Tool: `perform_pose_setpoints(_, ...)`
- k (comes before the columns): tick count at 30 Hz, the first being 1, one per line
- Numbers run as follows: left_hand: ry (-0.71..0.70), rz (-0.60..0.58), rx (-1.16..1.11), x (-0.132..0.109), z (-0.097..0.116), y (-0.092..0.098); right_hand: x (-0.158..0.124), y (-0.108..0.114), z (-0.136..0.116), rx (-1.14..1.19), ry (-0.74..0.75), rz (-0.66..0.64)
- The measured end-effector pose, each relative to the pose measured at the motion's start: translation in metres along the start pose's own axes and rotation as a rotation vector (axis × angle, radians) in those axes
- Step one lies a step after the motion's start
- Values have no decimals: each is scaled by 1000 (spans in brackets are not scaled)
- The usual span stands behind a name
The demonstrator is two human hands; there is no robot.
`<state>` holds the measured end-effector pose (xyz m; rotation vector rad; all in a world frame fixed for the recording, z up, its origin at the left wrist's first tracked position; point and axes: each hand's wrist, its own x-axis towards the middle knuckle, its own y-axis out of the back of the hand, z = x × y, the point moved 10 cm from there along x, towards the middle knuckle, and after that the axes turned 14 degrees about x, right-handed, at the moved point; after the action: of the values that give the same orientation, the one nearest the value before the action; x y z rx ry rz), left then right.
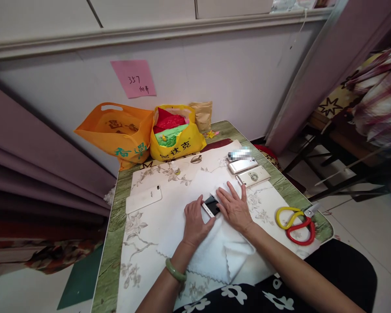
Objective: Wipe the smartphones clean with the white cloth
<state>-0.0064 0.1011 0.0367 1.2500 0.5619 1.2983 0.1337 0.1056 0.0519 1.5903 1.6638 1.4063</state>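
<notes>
A smartphone (210, 207) with a dark screen and pale frame lies face up on a white cloth (211, 256) with zigzag edges. My left hand (194, 219) grips the phone's left side and lower edge between fingers and thumb. Over its right side, my right hand (236, 208) lies flat with the fingers stretched out, resting on a fold of the cloth and covering part of the phone. Just beyond that hand sit a phone with a ring emblem (254, 176) and another pale phone (243, 165).
Scissors (296, 222) with yellow and red handles lie at the right. A white phone (144, 199) rests at the left, near a small bottle (175, 168). An orange bag (117, 134) and a stuffed yellow bag (179, 145) stand at the back. A person in a plaid sleeve (379, 87) is at the right.
</notes>
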Motion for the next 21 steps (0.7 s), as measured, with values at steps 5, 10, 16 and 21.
perform_pose_setpoints(5, 0, 6, 3, -1, 1, 0, 4, -11, -11, 18, -2, -36)
perform_pose_setpoints(10, -29, 20, -17, -3, -1, -1, -8, -21, -51, 184, 121, -154)
perform_pose_setpoints(16, -32, 11, -25, -4, -3, -3, -15, -24, -61, 366, 124, -228)
perform_pose_setpoints(21, -36, 37, -12, -3, -2, -1, -16, -25, -56, 417, 209, -276)
